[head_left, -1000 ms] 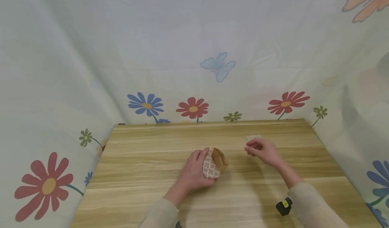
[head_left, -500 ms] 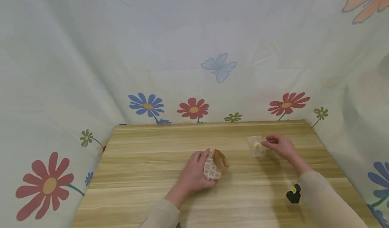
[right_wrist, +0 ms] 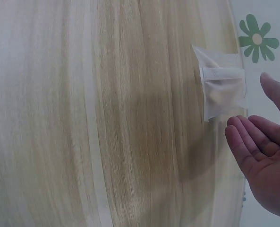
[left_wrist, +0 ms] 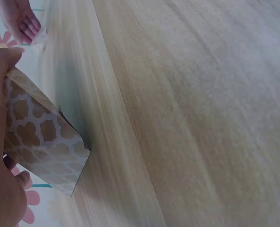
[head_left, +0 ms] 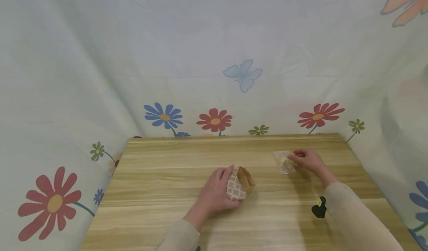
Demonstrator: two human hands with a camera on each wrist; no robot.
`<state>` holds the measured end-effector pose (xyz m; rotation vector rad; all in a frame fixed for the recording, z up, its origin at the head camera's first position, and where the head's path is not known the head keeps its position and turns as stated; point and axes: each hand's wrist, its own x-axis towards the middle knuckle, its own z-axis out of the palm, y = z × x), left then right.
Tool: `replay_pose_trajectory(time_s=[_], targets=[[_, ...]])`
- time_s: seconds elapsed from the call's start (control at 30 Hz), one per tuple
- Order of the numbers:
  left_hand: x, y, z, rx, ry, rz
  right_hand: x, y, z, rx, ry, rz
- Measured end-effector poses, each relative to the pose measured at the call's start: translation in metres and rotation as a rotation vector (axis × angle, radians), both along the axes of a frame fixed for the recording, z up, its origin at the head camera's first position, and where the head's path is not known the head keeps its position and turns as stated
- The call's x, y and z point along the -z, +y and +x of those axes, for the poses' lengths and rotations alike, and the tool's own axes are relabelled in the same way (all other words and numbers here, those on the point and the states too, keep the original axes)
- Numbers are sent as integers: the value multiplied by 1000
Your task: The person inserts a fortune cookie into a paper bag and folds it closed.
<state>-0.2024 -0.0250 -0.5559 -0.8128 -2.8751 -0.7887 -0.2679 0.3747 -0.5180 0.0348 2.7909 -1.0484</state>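
My left hand [head_left: 215,192] holds a small paper bag [head_left: 235,187] with a white lattice pattern on brown, its fingers and thumb around the sides. The bag's plain brown mouth gapes toward the right. In the left wrist view the bag [left_wrist: 45,135] tilts over the table, and the hand [left_wrist: 3,189] grips it from the left edge. A small clear packet [head_left: 282,162] with pale contents lies farther right. Beside it hovers my right hand [head_left: 309,160]. The right wrist view shows a gap between thumb and fingers of that hand [right_wrist: 267,156], with the packet [right_wrist: 222,92] apart from them.
Both hands are over a wood-grain table [head_left: 160,180]. A flower-printed cloth [head_left: 187,84] rises behind its far edge and along both sides. A small black device [head_left: 319,208] is at the right wrist.
My right hand has moved right from over the packet, leaving it in view. My left hand keeps its grip on the paper bag with little movement.
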Motion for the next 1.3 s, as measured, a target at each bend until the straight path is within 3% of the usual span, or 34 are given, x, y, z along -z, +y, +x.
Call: replay_pose_trajectory(time_s=[0.57,0.93,1.3], targets=[[-1,-2,3,5,7,-32,21,-6,-9,40,-13,-93],[-3,-2,-1,-9,13,-42,20,-16,-12,39,-53,-112],[1,-1,-5,-4,25,-36,18,-30,-12,-8,-32,-186]])
